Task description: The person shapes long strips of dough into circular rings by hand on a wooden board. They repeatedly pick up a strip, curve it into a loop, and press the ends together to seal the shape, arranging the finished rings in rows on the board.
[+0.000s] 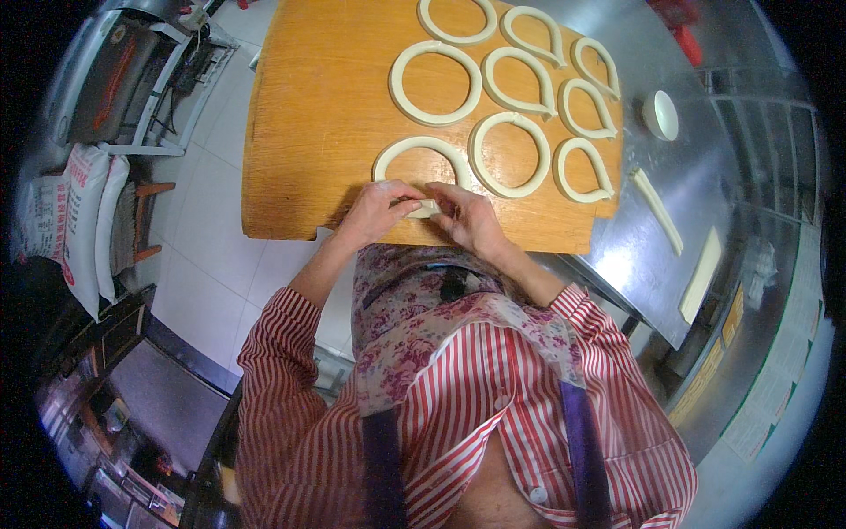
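Both my hands are at the near edge of a wooden board, working on one pale dough ring [424,143]. My left hand [381,212] pinches one end of it with thumb and fingers. My right hand [471,217] grips the other end from the right, its fingers bent. Between my fingertips shows a short bit of dough where the two ends come together; the exact join is partly covered. Beyond, several more dough rings lie in rows, among them a round one [478,157] just to the right and another [397,84] farther off. Some are teardrop-shaped, with a pointed join.
The wooden board [308,132] carries the rings. To its right, a metal counter [617,238] holds a white bowl [661,115], a dough strip [657,212] and a flat dough piece [701,275]. White sacks [84,229] stand left, beside a wooden stool [152,220].
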`<state>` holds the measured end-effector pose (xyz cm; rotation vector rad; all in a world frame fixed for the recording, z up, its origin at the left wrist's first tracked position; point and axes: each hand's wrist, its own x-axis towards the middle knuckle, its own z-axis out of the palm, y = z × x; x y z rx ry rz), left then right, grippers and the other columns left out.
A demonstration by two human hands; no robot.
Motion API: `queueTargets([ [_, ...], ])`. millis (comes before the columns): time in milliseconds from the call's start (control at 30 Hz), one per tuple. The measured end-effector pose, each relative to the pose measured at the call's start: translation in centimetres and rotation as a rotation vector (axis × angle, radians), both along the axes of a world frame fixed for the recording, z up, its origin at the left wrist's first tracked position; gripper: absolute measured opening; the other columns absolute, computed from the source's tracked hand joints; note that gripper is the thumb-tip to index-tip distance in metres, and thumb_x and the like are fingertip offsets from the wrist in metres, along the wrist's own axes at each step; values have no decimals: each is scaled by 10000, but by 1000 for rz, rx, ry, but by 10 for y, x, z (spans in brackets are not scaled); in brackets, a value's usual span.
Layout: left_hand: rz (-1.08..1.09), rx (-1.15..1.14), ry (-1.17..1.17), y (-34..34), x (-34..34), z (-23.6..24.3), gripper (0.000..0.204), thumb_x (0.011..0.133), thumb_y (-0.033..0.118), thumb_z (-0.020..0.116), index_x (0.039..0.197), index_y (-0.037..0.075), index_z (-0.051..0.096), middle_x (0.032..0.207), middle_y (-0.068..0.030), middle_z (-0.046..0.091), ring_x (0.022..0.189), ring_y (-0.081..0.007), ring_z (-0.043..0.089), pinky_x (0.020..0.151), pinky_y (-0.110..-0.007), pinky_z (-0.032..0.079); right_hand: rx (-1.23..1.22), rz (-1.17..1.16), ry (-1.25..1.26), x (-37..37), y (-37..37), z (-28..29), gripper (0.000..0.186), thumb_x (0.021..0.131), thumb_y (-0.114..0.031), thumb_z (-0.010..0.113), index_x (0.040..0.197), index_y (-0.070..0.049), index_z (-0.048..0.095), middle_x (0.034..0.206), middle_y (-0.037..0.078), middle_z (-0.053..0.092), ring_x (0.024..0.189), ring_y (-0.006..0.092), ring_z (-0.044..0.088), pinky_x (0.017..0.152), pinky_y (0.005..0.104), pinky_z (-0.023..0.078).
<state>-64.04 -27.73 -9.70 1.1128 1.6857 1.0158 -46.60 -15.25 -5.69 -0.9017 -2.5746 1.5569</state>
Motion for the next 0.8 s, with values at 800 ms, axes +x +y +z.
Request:
queueTargets([
  [800, 148, 235, 552, 3, 78, -17, 216, 782, 106, 684, 981, 28, 650, 1040, -122, 609, 1071, -302, 556, 1055, -486, 318, 118, 479, 32, 24, 50, -14, 341, 855, -50, 671, 1173, -23, 552, 1173, 204, 631, 1073, 412, 615, 909, 453, 519],
])
